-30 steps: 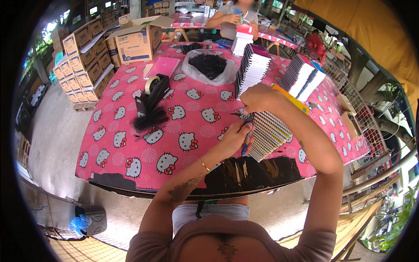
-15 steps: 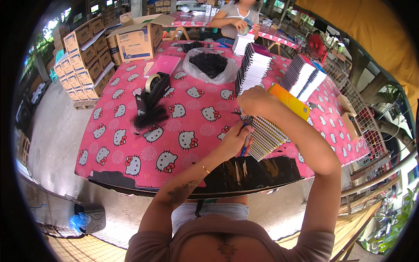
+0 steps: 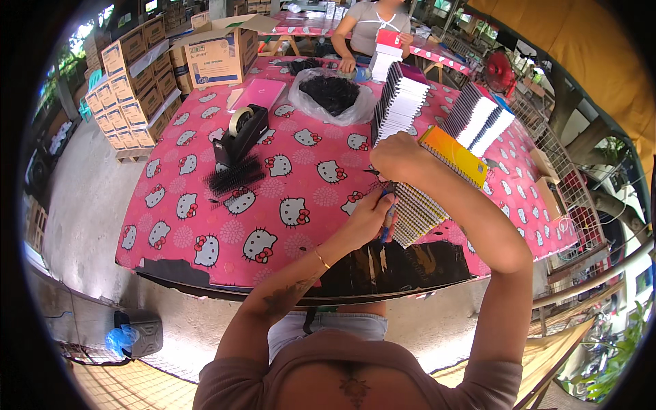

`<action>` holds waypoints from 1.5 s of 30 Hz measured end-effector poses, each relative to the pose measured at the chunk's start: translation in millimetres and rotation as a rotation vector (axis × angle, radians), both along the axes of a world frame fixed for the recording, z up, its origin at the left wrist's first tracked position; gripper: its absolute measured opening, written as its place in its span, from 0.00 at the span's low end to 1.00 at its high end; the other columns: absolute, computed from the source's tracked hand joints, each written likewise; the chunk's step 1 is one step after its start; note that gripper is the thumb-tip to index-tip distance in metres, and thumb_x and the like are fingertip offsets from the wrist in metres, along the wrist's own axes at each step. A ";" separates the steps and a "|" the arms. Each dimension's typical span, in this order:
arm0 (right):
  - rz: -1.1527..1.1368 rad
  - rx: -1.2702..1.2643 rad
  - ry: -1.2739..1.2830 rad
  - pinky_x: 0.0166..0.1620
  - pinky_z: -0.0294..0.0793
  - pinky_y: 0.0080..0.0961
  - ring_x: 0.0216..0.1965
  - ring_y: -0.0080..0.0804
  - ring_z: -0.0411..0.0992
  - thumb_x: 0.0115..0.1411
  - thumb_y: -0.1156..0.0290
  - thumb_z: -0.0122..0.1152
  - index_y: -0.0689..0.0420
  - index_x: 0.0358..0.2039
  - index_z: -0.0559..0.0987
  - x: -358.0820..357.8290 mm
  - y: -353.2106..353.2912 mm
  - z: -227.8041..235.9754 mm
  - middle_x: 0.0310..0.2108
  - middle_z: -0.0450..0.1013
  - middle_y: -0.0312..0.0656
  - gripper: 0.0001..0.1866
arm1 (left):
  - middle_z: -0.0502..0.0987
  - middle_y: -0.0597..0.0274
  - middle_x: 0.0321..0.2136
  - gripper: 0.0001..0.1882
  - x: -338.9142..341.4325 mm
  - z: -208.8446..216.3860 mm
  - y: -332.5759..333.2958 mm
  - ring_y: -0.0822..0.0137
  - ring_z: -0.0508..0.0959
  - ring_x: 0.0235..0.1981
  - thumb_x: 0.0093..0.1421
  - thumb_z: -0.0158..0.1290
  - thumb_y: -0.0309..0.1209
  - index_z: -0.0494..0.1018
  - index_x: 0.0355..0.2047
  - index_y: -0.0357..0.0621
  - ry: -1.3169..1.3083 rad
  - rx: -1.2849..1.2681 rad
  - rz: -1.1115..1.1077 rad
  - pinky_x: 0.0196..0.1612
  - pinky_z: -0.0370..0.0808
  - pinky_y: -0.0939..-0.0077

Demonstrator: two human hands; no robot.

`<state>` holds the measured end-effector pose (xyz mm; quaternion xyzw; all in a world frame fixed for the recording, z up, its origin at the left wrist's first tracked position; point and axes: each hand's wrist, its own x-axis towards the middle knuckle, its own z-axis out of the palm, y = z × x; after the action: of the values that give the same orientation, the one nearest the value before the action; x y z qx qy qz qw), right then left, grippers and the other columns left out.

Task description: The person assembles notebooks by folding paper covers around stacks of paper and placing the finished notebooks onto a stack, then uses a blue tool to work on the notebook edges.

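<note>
My right hand (image 3: 400,158) presses down on the top edge of a spiral notebook with an orange cover (image 3: 456,156), held tilted over the table's near edge. My left hand (image 3: 365,220) grips a small blue-handled tool (image 3: 387,224) against the lower end of the notebook's wire binding (image 3: 417,212). The tool's tip is hidden behind my fingers. Both hands are over the pink cartoon-cat tablecloth (image 3: 273,205).
A black tape dispenser (image 3: 240,133) and loose black binding combs (image 3: 236,179) lie to the left. Behind are a plastic bag of black pieces (image 3: 331,92), two upright notebook stacks (image 3: 400,102) (image 3: 478,123) and cardboard boxes (image 3: 219,51). Another person (image 3: 372,27) sits at the far table.
My right hand has shifted slightly left along the notebook's top. My left hand stays at the binding with the tool.
</note>
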<state>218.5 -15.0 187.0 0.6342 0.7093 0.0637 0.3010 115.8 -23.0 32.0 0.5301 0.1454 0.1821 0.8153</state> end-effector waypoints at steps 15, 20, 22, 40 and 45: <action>0.025 0.014 0.020 0.43 0.81 0.37 0.44 0.42 0.81 0.59 0.72 0.58 0.57 0.39 0.85 8.8 4.6 -20.1 0.42 0.81 0.46 0.11 | 0.80 0.52 0.35 0.18 3.5 -7.8 6.4 0.57 0.85 0.33 0.72 0.44 0.40 0.66 0.52 0.38 0.013 0.011 -0.007 0.30 0.84 0.64; 0.027 0.037 -0.020 0.43 0.80 0.36 0.45 0.40 0.80 0.59 0.71 0.59 0.55 0.40 0.85 5.0 6.5 -20.8 0.43 0.81 0.43 0.11 | 0.78 0.57 0.32 0.17 -8.1 -14.7 -6.2 0.61 0.84 0.28 0.72 0.42 0.39 0.65 0.50 0.39 0.040 0.035 0.027 0.25 0.82 0.71; 0.044 0.022 -0.055 0.43 0.79 0.35 0.46 0.39 0.80 0.59 0.70 0.59 0.53 0.40 0.86 2.4 8.1 -23.7 0.43 0.81 0.42 0.11 | 0.78 0.57 0.32 0.17 -5.6 -15.8 -4.9 0.62 0.84 0.28 0.72 0.41 0.39 0.66 0.50 0.39 0.073 -0.042 0.043 0.24 0.82 0.71; -0.018 -0.059 -0.043 0.43 0.79 0.35 0.47 0.36 0.80 0.59 0.69 0.59 0.52 0.42 0.86 2.5 17.0 -34.8 0.44 0.82 0.40 0.12 | 0.78 0.53 0.34 0.16 1.4 -21.9 0.3 0.58 0.84 0.30 0.73 0.40 0.40 0.64 0.50 0.40 0.122 0.023 0.068 0.29 0.84 0.62; -0.098 -0.041 -0.029 0.43 0.79 0.36 0.47 0.38 0.80 0.59 0.70 0.59 0.52 0.40 0.86 7.9 18.6 -43.2 0.43 0.82 0.41 0.12 | 0.79 0.52 0.35 0.17 0.1 -18.7 1.3 0.57 0.84 0.31 0.73 0.41 0.40 0.64 0.50 0.40 0.143 0.120 0.028 0.30 0.84 0.62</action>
<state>226.4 3.6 143.8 0.6607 0.6743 0.0434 0.3270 116.0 -21.7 13.3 0.5874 0.1995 0.1638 0.7670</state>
